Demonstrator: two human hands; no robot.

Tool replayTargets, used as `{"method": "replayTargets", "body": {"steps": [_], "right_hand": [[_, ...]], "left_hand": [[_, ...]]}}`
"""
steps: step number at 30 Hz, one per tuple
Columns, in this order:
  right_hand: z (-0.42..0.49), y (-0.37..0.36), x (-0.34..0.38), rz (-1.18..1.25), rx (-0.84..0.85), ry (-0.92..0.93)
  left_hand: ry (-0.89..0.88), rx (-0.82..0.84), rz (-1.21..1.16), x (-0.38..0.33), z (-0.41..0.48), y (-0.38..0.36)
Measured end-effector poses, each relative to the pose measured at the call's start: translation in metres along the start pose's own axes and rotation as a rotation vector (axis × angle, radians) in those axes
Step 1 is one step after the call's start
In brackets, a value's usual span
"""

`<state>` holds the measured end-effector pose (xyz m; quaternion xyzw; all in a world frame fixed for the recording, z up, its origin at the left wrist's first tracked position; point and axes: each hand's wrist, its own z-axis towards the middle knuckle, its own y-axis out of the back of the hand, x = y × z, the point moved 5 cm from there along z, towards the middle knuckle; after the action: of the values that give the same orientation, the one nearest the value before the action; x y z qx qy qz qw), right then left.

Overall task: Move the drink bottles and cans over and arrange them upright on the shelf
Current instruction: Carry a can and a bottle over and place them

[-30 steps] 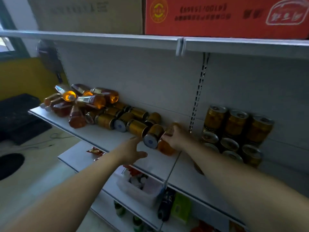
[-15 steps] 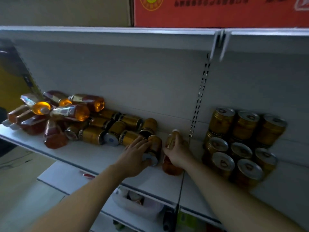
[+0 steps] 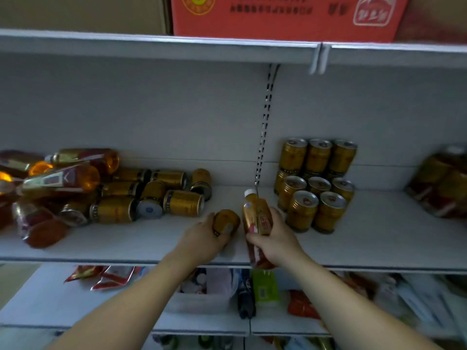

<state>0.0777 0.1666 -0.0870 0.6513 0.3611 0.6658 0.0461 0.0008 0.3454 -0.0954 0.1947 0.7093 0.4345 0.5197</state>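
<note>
My right hand [image 3: 274,239] grips an amber drink bottle [image 3: 256,215] with a white cap, held nearly upright at the front edge of the white shelf [image 3: 126,245]. My left hand [image 3: 204,238] is wrapped around a gold can [image 3: 225,221] lying on the shelf just left of the bottle. A heap of gold cans [image 3: 151,195] and amber bottles [image 3: 63,178] lies on its side at the left. Upright gold cans [image 3: 316,183] stand stacked in a block to the right of the bottle.
More amber bottles [image 3: 442,183] lean at the far right of the shelf. A slotted upright [image 3: 264,127] splits the back panel. An upper shelf carries a red carton [image 3: 285,13]. Below, a lower shelf [image 3: 50,296] holds red packets, a white bin and mixed goods.
The view has swung right. My right hand has pulled the bottle toward the shelf's front edge. My left hand has closed on one can and drawn it away from the heap.
</note>
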Motion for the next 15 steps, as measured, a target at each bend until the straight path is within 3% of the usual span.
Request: {"method": "replayTargets", "body": {"steps": [2,5,10,13,15], "right_hand": [[-0.017,0.015,-0.003,0.280,-0.083,0.012],[-0.038,0.051,-0.005,0.609,-0.204,0.068],[-0.063,0.088,-0.021,0.987,-0.130,-0.080],[-0.078,0.113,-0.039,1.147,-0.170,-0.147],[-0.083,0.139,-0.050,1.097,-0.246,-0.117]], "left_hand": [[0.016,0.016,-0.101,-0.001,-0.005,-0.001],[0.071,0.053,-0.454,-0.011,-0.013,-0.007],[0.098,0.151,-1.012,-0.071,-0.021,-0.023],[-0.010,0.177,-1.070,-0.117,-0.021,-0.032],[-0.082,0.162,-0.998,-0.145,-0.021,-0.037]]}}
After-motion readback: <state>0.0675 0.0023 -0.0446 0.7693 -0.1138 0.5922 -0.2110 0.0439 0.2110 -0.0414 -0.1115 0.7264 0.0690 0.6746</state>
